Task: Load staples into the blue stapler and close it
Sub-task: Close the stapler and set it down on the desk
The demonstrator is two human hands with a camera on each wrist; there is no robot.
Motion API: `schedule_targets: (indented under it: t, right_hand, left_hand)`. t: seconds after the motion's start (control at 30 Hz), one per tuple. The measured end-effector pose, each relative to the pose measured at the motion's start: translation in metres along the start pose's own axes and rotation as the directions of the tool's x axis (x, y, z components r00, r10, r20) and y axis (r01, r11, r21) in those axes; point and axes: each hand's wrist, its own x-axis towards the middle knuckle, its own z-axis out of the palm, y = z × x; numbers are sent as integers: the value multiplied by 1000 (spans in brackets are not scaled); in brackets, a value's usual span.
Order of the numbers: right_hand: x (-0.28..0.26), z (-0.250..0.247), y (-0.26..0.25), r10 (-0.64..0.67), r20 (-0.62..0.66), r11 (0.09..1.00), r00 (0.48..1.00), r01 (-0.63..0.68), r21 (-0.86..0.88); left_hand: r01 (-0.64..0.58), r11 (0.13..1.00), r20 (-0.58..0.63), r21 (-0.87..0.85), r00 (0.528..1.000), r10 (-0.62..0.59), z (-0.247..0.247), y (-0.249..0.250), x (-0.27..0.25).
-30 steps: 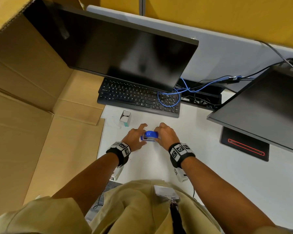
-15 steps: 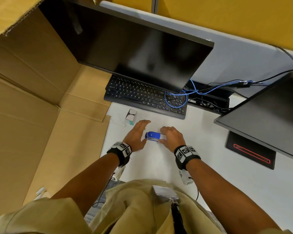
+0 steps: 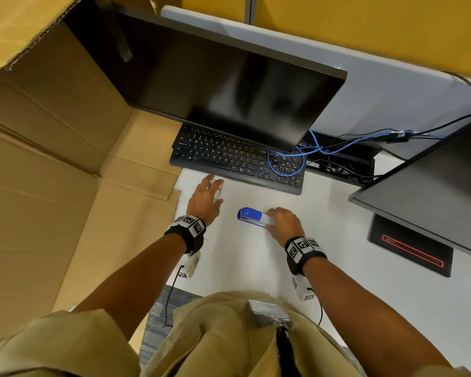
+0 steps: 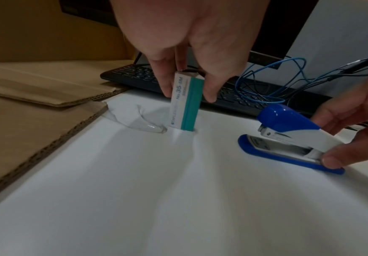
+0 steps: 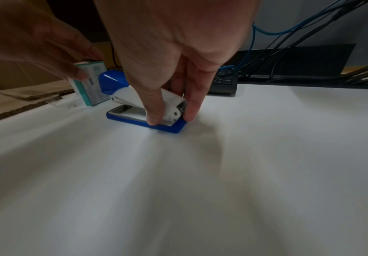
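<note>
Person's tan shirt front (image 3: 223,336) nearest the camera, both forearms reaching out over the white desk top (image 3: 256,268), each wrist in a black band with printed marker tags.

Right hand (image 3: 283,224): thumb and fingers curled round the hinge end of the blue-and-white plastic stapler (image 3: 252,217), clamped on it from both sides. Right wrist view shows the thumb tip on the near side of the white arm and fingers on the far side, tips down at the blue base. Stapler sits flat on the desk, roughly centre between the two hands, nose pointing toward the left hand. Top arm is angled up off the base at the nose end, gap visible between them; left wrist view shows the metal front of the magazine. Cannot tell if staples are inside.

Left hand (image 3: 206,198): further out and left, well apart from the stapler. Thumb and fingers pinch the top of a small white-and-teal cardboard staple box (image 4: 186,102), marked "No.35". Box stands upright on its end on the desk, slightly tilted.

Just left of the box: a crumpled scrap of clear plastic wrap (image 4: 139,121) on the desk.

Left edge: flattened brown corrugated cardboard (image 3: 52,186).

Beyond the hands: black keyboard (image 3: 237,159), a loop of blue cable (image 3: 286,161) lying on its right end, then a dark black monitor (image 3: 215,83). Second dark monitor (image 3: 433,191) at right.
</note>
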Motion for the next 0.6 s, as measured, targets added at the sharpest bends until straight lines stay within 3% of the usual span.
schedule_targets:
  t: [0.6]
  right_hand:
    - [34, -19, -3, 53, -26, 998, 998, -52, 37]
  left_hand:
    - [-36, 994, 11, -100, 999, 37, -5, 3, 15]
